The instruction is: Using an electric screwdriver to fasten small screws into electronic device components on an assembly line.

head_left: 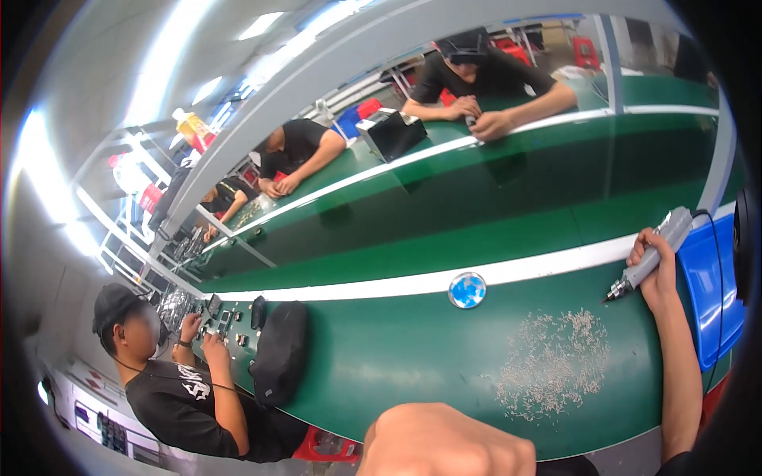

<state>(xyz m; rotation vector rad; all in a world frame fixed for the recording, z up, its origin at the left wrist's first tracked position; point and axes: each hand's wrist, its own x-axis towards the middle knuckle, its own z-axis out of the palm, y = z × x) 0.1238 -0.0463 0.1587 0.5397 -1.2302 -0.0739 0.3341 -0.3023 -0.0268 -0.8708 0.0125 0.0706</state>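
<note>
Hands apart: right hand (660, 274) wrapped round grey electric screwdriver (676, 227), upper right of small-parts pile (556, 361); left hand (448, 444) lower left of pile, fingers hidden, can't tell its grip; blue tray (703, 297) right of pile

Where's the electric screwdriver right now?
The electric screwdriver is at the head view's right, in the right hand, beside the blue tray, tip near the scattered small pieces.
</note>
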